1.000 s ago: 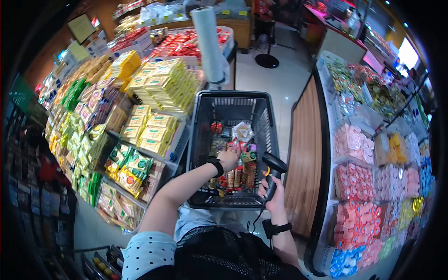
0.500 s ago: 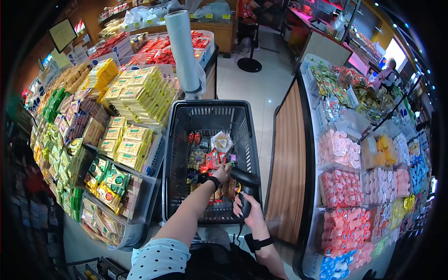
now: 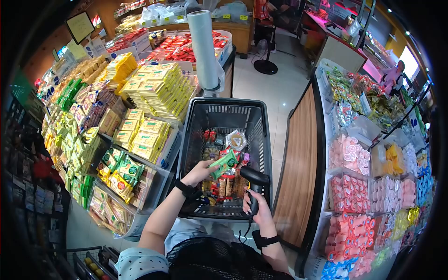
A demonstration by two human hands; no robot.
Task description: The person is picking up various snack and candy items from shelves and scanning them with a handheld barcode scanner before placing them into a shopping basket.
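Observation:
My left hand [image 3: 197,173] pinches a green snack packet [image 3: 225,164] over the basket's contents. Wrapped around the handle of a black handheld barcode scanner [image 3: 255,176] is my right hand [image 3: 259,208]; the scanner's head points left, towards the packet. Beneath both hands stands a dark grey shopping basket [image 3: 197,116] with slotted walls. In it lie several packaged snacks, among them a clear round-looking packet [image 3: 236,140] and some brown packaged pieces [image 3: 222,187]. My left hand and the green packet cover part of the contents.
At the left, a sloped display holds stacked yellow packets [image 3: 161,88] and green and yellow ones [image 3: 122,173]. A plastic bag roll [image 3: 203,51] rises behind the basket. On the right, a wood-panelled counter [image 3: 298,172] carries bins of pink packets [image 3: 350,191]. A person [image 3: 393,77] stands farther back.
My left hand has risen from among the snacks and now holds the green packet. My right hand still grips the scanner. The whole view has shifted slightly, with things appearing farther right.

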